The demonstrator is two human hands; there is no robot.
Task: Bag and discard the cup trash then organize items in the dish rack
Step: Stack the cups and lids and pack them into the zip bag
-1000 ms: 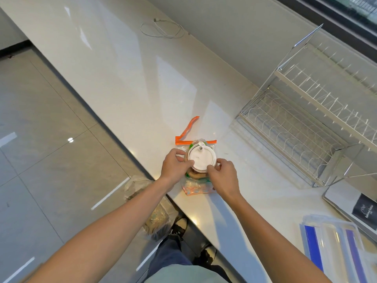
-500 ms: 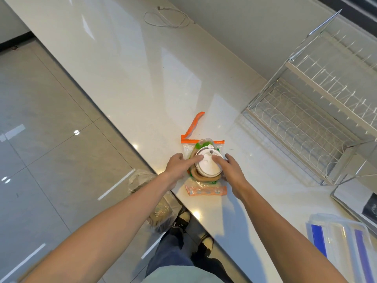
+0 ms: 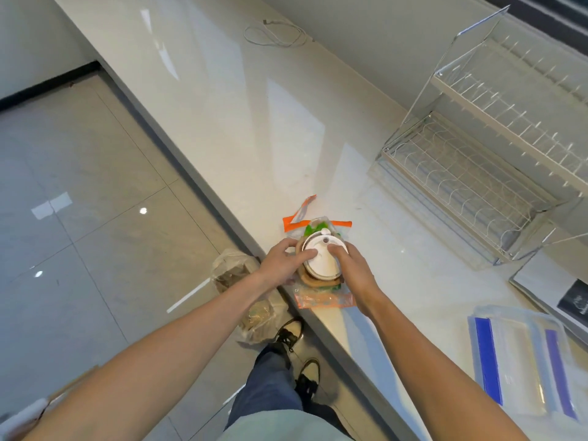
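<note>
A cup with a white lid [image 3: 322, 261] and a brown sleeve lies on a clear zip bag [image 3: 321, 299] with orange strips at the counter's front edge. Green bits show around the cup. My left hand [image 3: 283, 265] presses on the lid's left side, fingers reaching across it. My right hand [image 3: 353, 268] grips the lid's right side. The wire dish rack [image 3: 477, 173] stands empty to the right, against the wall.
A clear lidded container with blue clips [image 3: 521, 361] sits at the near right. A dark tray [image 3: 553, 291] lies beside the rack. A white cable [image 3: 273, 35] lies far back. A bag of trash [image 3: 248, 300] rests on the floor by my feet.
Both hands have shifted from the cup's sides onto the lid, pushing it flatter on the bag. The camera has moved a little closer.
</note>
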